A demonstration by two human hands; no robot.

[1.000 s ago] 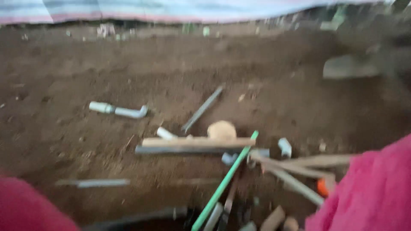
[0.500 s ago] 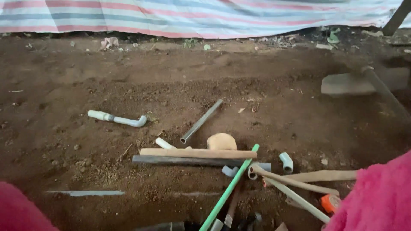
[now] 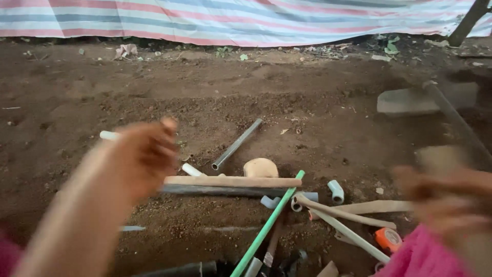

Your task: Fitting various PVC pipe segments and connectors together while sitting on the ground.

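On the dirt ground (image 3: 318, 128), a wooden stick (image 3: 233, 181) lies crosswise over a dark flat bar (image 3: 220, 191). Behind them lie a rounded stone (image 3: 261, 167) and a metal pipe (image 3: 237, 144), angled away. A long thin rod (image 3: 266, 225) runs from the stick's right end toward the near edge. Right of it sit a pipe elbow (image 3: 336, 191), crossed wooden handles (image 3: 348, 218) and a tape measure (image 3: 388, 238). A tarp (image 3: 246, 20) hangs along the far edge. The left hand (image 3: 146, 154) hovers left of the stick; the right hand (image 3: 446, 197) is at the right edge.

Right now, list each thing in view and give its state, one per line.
left hand: raised above the soil, empty, blurred
right hand: blurred, grip unclear
grey pipe: lying loose on the soil
wooden stick: lying flat across a dark bar
green rod: lying slanted
striped tarp: hanging behind
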